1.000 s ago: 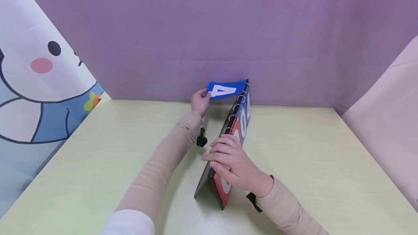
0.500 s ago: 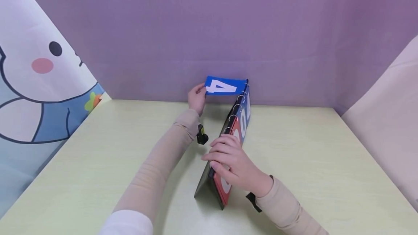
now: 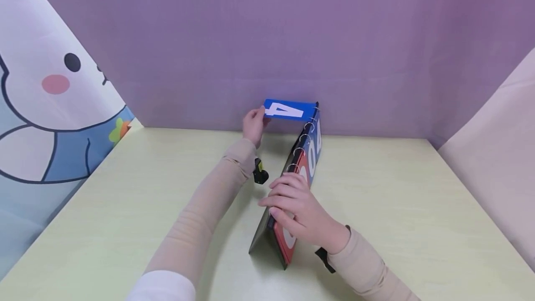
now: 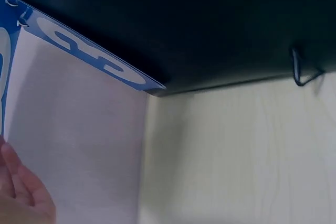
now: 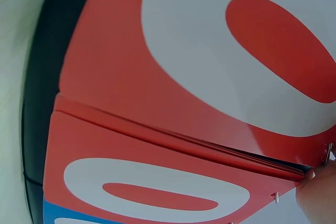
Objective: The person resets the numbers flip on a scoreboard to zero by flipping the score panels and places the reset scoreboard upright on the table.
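A flip scoreboard (image 3: 260, 237) stands tent-like on the table, with ringed number cards along its ridge. My left hand (image 3: 253, 126) pinches the free edge of a blue card (image 3: 310, 110) bearing a white 4 and holds it out sideways, nearly level, at the far end. In the left wrist view, another blue card (image 4: 84, 51) with a white 3 hangs against the black back panel. My right hand (image 3: 302, 209) grips the ridge near the close end, fingers draped over it. Red cards (image 5: 100, 61) with white zeros fill the right wrist view.
The pale table (image 3: 397, 208) extends to both sides of the scoreboard. A purple backdrop (image 3: 355, 50) rises just behind its far end, and a cartoon-printed cloth (image 3: 25, 106) hangs at left. Each wrist bears a small black device (image 3: 260, 172).
The left hand has shifted slightly up and away, lifting the card with the 4 a little, then dipped back marginally. The right hand and scoreboard stay where they were.
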`<act>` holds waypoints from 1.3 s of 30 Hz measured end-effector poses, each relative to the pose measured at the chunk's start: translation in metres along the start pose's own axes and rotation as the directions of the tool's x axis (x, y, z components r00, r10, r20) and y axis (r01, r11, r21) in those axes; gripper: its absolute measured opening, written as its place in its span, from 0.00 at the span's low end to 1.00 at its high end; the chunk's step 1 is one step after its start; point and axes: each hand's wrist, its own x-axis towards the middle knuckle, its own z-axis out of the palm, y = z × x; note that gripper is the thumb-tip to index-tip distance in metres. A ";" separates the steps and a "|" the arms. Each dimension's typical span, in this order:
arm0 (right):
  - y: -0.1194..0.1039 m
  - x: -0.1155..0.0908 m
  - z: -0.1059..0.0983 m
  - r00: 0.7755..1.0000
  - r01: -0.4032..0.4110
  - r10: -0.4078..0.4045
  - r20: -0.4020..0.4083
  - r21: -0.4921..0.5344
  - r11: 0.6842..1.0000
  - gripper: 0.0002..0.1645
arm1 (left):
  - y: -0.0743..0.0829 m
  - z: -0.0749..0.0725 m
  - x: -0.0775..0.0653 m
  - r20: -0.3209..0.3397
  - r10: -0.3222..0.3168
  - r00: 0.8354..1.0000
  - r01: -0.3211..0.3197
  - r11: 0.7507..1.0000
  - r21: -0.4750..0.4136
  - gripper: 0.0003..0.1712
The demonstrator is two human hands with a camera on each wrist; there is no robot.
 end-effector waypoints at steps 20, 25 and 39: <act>-0.001 0.000 0.000 1.000 0.000 0.000 0.007 -0.008 1.000 0.28 | 0.028 0.035 -0.024 0.355 -0.028 0.935 -0.166 0.846 0.506 0.28; 0.000 -0.002 -0.001 1.000 -0.018 0.018 0.018 -0.004 1.000 0.27 | 0.031 0.043 -0.027 0.404 0.016 0.915 -0.257 0.794 0.551 0.24; -0.001 0.001 -0.001 1.000 0.000 0.000 0.008 0.002 1.000 0.27 | 0.031 0.065 -0.034 0.658 0.067 0.750 -0.573 0.564 0.595 0.27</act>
